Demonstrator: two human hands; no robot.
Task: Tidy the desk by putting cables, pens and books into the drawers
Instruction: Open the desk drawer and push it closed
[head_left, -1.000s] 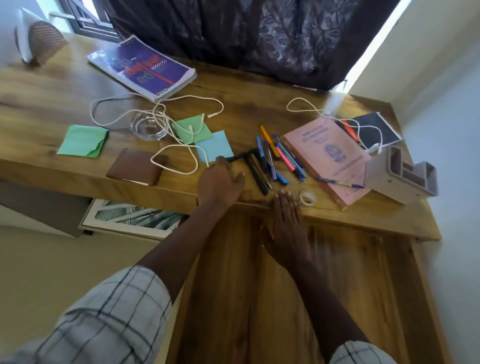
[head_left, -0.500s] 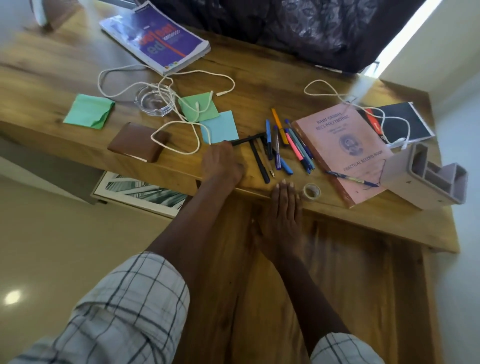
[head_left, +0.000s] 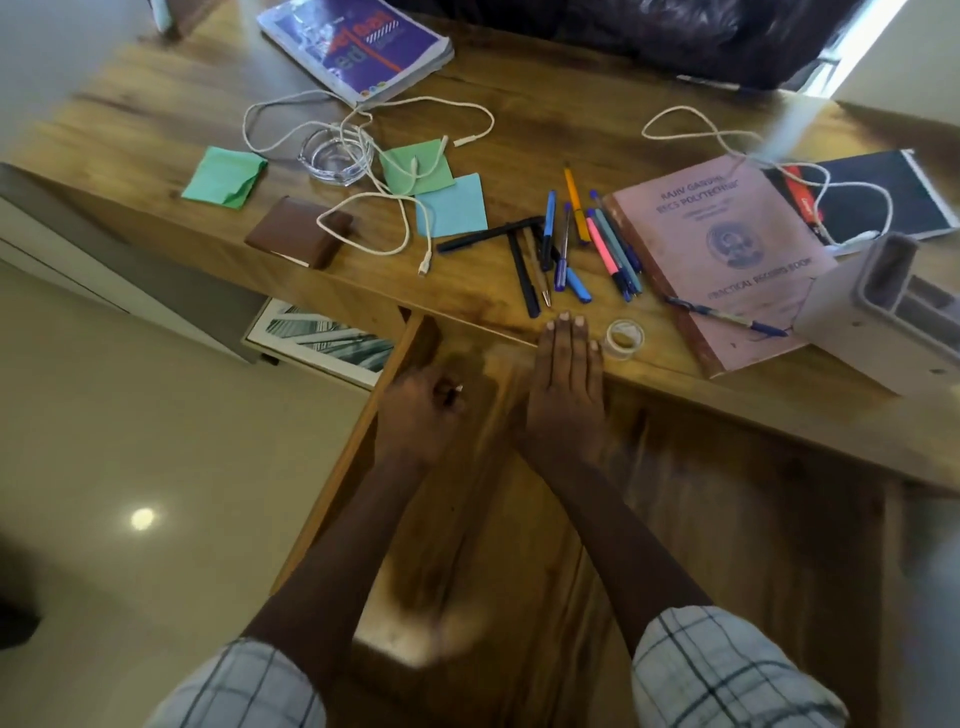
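Pens (head_left: 566, 249), white cables (head_left: 426, 262), sticky notes (head_left: 451, 205), a wallet (head_left: 296, 234), an ashtray (head_left: 335, 156), a tape roll (head_left: 626, 338), a pink book (head_left: 727, 260), a purple book (head_left: 358, 47) and a grey organiser (head_left: 857, 322) are being carried by the worktop (head_left: 156, 119).

pens (head_left: 562, 249) block centre, bare desk (head_left: 156, 104) far left

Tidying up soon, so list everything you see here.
Purple book: 1, purple, back
Pink book: 1, pink, right
Notebook: 1, black, far right
Ashtray: 1, clear, left
Wallet: 1, brown, front left
Left cable: 1, white, over ashtray and wallet
Right cable: 1, white, over notebook
Pens: about ten, mixed, mostly middle
Paper notes: 3, green and blue, left
Tape: 1, clear, front edge
Holder: 1, grey, right
Picture: 1, framed, floor
Left hand: 1, blurred, below desk edge
Right hand: 1, flat, on desk edge
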